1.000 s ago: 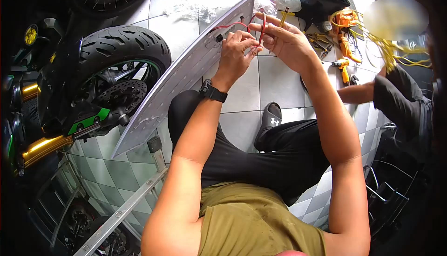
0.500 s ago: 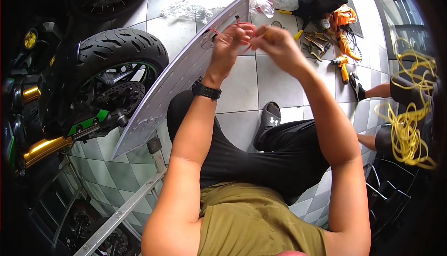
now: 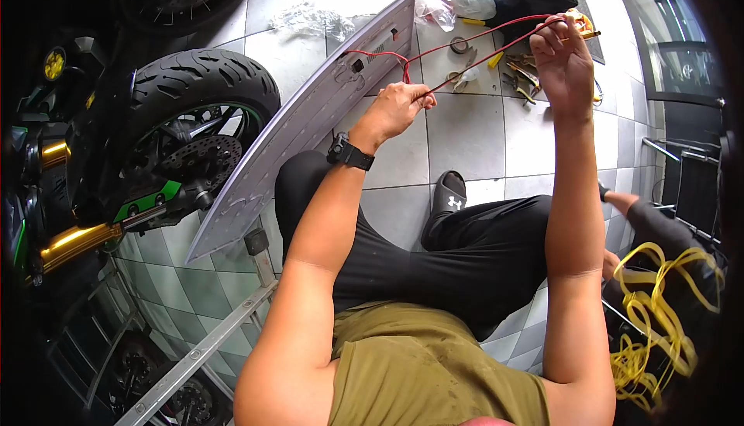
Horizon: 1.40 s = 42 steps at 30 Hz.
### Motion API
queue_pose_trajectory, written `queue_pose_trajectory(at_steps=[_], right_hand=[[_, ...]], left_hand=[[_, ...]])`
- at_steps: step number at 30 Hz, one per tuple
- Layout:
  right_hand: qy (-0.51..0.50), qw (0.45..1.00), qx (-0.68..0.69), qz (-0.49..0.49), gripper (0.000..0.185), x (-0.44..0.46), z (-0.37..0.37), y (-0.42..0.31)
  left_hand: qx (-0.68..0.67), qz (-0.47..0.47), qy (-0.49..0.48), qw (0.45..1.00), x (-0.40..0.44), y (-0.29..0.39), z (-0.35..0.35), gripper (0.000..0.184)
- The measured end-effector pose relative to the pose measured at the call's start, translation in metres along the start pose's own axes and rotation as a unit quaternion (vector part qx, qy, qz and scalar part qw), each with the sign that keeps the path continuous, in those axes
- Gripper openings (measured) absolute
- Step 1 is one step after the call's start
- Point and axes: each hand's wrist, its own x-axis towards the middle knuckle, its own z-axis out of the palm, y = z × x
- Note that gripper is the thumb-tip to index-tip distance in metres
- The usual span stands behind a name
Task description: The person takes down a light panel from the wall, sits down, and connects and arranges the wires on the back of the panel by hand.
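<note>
Tiled floor [image 3: 465,147] underlies a motorcycle wheel [image 3: 205,69] and, beside it, a tilted pale panel [image 3: 310,120] with red wire [image 3: 406,72] at its face. Left hand [image 3: 395,112]: fingers closed on the red wire near the panel. Right hand [image 3: 564,65]: fingers gripping its looped far end and a thin stick [image 3: 593,34].

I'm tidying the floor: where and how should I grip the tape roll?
Probably pinch the ring wall of the tape roll from above, one finger in its centre, thumb outside, since it lies flat on the floor. Mind the red wires stretched between the hands.
</note>
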Motion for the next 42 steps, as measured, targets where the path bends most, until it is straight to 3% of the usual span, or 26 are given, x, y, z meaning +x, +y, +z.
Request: queue_pose_trajectory(at_steps=[2,5,7,8,10,12,14,17,18,21,23,26,28,31,33,36,37,40,42], right_hand=[[0.000,1.000,0.005,-0.016,0.019,0.000,-0.007,-0.008],[0.017,0.999,-0.033,-0.016,0.020,-0.002,-0.012,-0.010],[0.074,0.988,-0.135,-0.003,0.026,-0.002,-0.012,-0.006],[0.074,0.988,-0.134,-0.005,0.026,-0.002,-0.013,-0.002],[0.171,0.948,-0.262,0.059,0.033,-0.005,-0.002,0.013],[0.120,0.886,-0.438,0.087,0.035,-0.004,-0.023,0.030],[0.063,0.811,-0.568,0.127,0.033,-0.012,-0.007,0.050],[-0.095,0.746,-0.647,0.122,0.031,-0.021,0.005,0.086],[-0.105,0.721,-0.668,0.151,0.032,-0.024,0.015,0.097],[-0.066,0.683,-0.721,0.099,0.031,-0.034,0.041,0.120],[-0.077,0.648,-0.757,0.031,0.029,-0.036,0.034,0.131],[-0.071,0.679,-0.730,-0.039,0.027,-0.038,0.031,0.138],[-0.064,0.691,-0.719,-0.036,0.025,-0.036,0.028,0.135],[-0.028,0.734,-0.678,-0.023,0.023,-0.027,0.021,0.125],[0.018,0.772,-0.635,-0.023,0.026,-0.019,0.018,0.116],[0.041,0.831,-0.546,-0.095,0.028,-0.010,0.015,0.098],[0.075,0.839,-0.535,-0.066,0.029,-0.013,0.024,0.084],[0.103,0.854,-0.495,-0.125,0.027,-0.010,0.017,0.056],[0.137,0.854,-0.473,-0.167,0.023,-0.010,0.010,0.044]], left_hand=[[-0.010,-0.006,-0.008,1.000,-0.001,0.002,-0.002,0.015],[0.036,0.040,0.059,0.997,0.000,-0.003,-0.006,0.016],[-0.178,0.041,0.122,0.976,0.001,0.007,-0.012,0.017],[-0.177,0.042,0.121,0.976,0.002,0.012,-0.016,0.017],[-0.327,0.064,0.113,0.936,0.002,0.020,-0.027,0.018],[-0.343,0.094,0.124,0.926,0.004,0.020,-0.029,0.019],[-0.450,0.036,0.155,0.879,0.004,0.018,-0.029,0.020],[-0.466,0.028,0.161,0.869,0.003,0.023,-0.028,0.021],[-0.474,0.023,0.165,0.865,0.003,0.024,-0.028,0.021],[-0.432,0.082,0.154,0.885,0.006,0.026,-0.023,0.024],[-0.435,0.065,0.131,0.889,0.004,0.032,-0.019,0.025],[-0.443,0.052,0.088,0.891,0.002,0.029,-0.013,0.029],[-0.448,0.055,0.068,0.889,0.002,0.027,-0.011,0.031],[-0.354,0.063,0.102,0.928,0.004,0.021,-0.013,0.032],[-0.121,0.029,0.079,0.989,0.003,0.014,-0.014,0.030],[-0.071,-0.009,0.099,0.993,0.002,-0.003,-0.004,0.031],[-0.071,-0.009,0.098,0.993,0.002,-0.004,-0.004,0.031],[-0.065,-0.016,0.113,0.991,0.003,-0.006,-0.003,0.034],[0.030,-0.026,0.112,0.993,0.000,-0.009,-0.005,0.045]])
